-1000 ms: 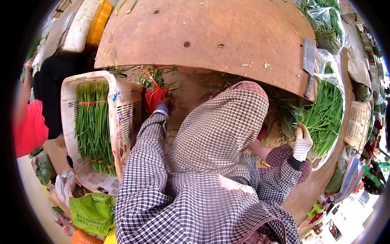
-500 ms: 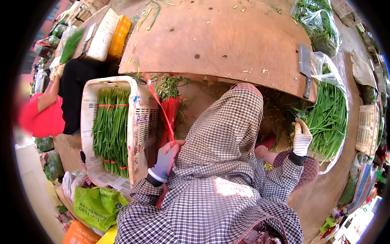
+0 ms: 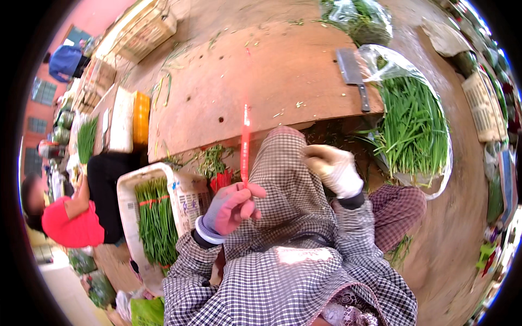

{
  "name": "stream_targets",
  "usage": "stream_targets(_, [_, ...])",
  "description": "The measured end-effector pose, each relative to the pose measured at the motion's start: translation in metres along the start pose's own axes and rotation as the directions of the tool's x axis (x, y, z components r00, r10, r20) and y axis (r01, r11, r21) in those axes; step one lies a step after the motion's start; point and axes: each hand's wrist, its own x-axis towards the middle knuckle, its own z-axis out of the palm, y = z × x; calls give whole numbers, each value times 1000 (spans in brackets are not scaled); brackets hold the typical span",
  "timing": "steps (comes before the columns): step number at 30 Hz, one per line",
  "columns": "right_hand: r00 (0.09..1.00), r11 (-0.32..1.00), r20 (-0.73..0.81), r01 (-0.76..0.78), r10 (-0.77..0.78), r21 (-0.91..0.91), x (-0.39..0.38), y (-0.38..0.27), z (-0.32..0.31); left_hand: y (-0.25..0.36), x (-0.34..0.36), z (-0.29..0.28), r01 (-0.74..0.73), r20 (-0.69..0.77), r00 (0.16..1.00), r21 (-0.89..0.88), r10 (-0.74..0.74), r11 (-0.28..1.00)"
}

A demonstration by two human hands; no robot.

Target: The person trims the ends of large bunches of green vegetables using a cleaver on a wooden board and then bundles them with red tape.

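Observation:
My left hand [image 3: 224, 211], in a fingertip-less purple glove, pinches the lower end of a red plastic strip [image 3: 246, 146] that stands up over the board's near edge. My right hand [image 3: 334, 169], in a pale glove, hovers above my right knee; motion smears its fingers, and nothing shows in them. Several more red strips [image 3: 221, 180] lie beside the white crate [image 3: 187, 198]. Inside that crate are garlic chives [image 3: 156, 217] tied with red bands. Loose garlic chives [image 3: 410, 127] fill a clear plastic bag on the right.
A wooden board [image 3: 272, 76] spans the front, with a cleaver [image 3: 352, 76] at its right edge. Another bag of greens [image 3: 361, 22] lies beyond it. At left a person in red [image 3: 73, 220] sits by an orange crate [image 3: 141, 117]. Trimmings litter the ground.
My left hand has risen and moved away from the crate, carrying the red strip upright. My right hand has left the loose chives and swung inward above my knee. The view has shifted.

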Motion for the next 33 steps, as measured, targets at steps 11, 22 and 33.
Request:
stream_targets(11, [995,896,99,-39,-6,442,34,-6,44,-43,24,25,189,270,953,-170,-139,967])
stream_targets(22, [983,982,-110,129,-145,-134,103,33,7,-40,1,18,223,285,943,-167,-170,960])
stream_targets(33, [961,921,-158,158,-226,-357,131,46,-20,-18,42,-28,-63,10,998,-291,69,955])
